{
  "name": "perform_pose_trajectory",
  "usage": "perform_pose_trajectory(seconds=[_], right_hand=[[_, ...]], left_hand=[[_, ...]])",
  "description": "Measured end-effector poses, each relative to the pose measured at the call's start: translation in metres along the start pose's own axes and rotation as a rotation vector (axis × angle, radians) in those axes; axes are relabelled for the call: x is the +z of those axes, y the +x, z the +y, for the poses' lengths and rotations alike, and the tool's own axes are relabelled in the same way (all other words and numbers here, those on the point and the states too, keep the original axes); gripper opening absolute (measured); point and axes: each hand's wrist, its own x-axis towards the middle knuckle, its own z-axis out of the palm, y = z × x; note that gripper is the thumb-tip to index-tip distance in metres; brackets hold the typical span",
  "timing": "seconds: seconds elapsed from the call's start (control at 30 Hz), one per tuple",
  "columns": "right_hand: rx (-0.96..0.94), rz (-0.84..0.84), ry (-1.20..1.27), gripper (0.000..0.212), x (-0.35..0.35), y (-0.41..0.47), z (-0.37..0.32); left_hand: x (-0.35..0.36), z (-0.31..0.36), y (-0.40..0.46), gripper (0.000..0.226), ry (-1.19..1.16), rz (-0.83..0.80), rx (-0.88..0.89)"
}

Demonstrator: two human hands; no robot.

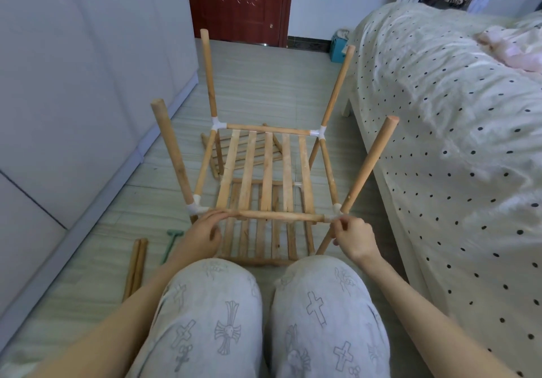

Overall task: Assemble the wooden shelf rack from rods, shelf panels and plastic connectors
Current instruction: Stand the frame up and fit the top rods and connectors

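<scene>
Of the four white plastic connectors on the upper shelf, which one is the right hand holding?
The near-right connector: the right hand pinches it. The left hand grips the front rod beside the near-left one; the far two stand untouched.

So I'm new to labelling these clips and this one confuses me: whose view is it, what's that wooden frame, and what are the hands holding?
There is no machine here. One camera on a person's head looks down past their knees at the pale tiled floor. The half-built wooden shelf rack has slatted panels, four upright round rods and white plastic corner connectors. The left hand grips the near horizontal wooden rod at its left end. The right hand pinches at the near right white connector. Another slatted panel lies on the floor beyond, two spare rods and a green tool to the left. A dotted bed stands on the right.
</scene>
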Motion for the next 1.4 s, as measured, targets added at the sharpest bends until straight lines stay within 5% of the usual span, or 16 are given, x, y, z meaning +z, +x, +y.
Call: perform_pose_trajectory(seconds=[0.1, 0.17, 0.33, 0.4, 0.5, 0.7, 1.1, 1.4], right_hand=[[-0.339, -0.021, -0.270, 0.023, 0.018, 0.014, -0.028], [-0.499, -0.117, -0.476, 0.041, 0.036, 0.028, -0.044], [-0.572, -0.381, -0.717, 0.055, 0.074, 0.056, -0.054], [-0.570, -0.345, -0.761, 0.057, 0.079, 0.064, -0.048], [-0.576, -0.293, -0.785, 0.092, 0.072, 0.079, -0.040], [-0.470, -0.338, -0.773, 0.052, 0.052, 0.112, -0.027], [-0.228, -0.454, -0.778, 0.047, 0.043, 0.108, -0.063], [-0.502, -0.890, -0.940, 0.050, 0.069, 0.018, -0.191]], left_hand=[[-0.009, -0.009, -0.012, 0.033, -0.078, 0.267, -0.201], [-0.016, -0.014, -0.013, 0.039, -0.172, 0.376, -0.378], [-0.009, -0.017, 0.007, 0.072, -0.270, 0.086, -0.346], [-0.005, -0.016, 0.015, 0.080, -0.301, 0.012, -0.383], [-0.003, -0.011, 0.032, 0.079, -0.325, -0.073, -0.399], [0.015, 0.002, 0.067, 0.078, -0.359, -0.127, -0.392], [-0.025, -0.002, 0.081, 0.057, 0.022, -0.374, -0.272], [-0.037, -0.077, -0.038, 0.045, -0.175, -0.266, -0.478]])
